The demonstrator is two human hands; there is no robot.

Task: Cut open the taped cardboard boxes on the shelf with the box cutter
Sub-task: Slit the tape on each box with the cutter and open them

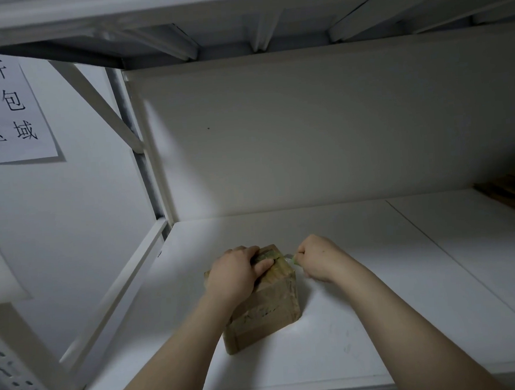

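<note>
Mid-cut, I'd say: left hand [234,275] grips the top of the taped cardboard box [267,313] at the near left of the shelf [380,308], right hand [317,257] fisted round what's probably the box cutter [291,258] at its top right edge, so next needs a steady pull along the tape.

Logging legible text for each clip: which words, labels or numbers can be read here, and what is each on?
"件", after a character cut off by the picture's edge: top row of the paper sign, upper left.
"打包": its middle row.
"区域": its bottom row.
Dark handwriting on the near face of the cardboard box: too blurred to read.
</note>
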